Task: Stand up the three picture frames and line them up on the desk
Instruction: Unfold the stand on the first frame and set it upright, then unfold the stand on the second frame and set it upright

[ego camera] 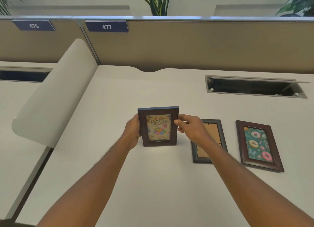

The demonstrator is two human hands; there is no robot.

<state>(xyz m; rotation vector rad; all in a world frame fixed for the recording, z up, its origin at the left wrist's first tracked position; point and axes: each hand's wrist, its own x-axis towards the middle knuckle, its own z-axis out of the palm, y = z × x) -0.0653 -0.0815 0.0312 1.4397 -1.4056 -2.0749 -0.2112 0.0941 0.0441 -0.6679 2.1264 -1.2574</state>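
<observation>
A dark brown frame with a "Happy Birthday" picture (158, 127) stands upright on the white desk (153, 184), its bottom edge on the surface. My left hand (133, 132) grips its left side and my right hand (188, 127) pinches its right edge. To the right, a grey-black frame with a plain tan insert (206, 154) lies flat, partly covered by my right forearm. Further right, a brown frame with a doughnut picture (258, 145) also lies flat.
A cable slot with an open metal flap (254, 86) is set into the desk at the back right. A tan partition wall (186, 45) runs along the back. A rounded white divider (56, 94) borders the desk on the left.
</observation>
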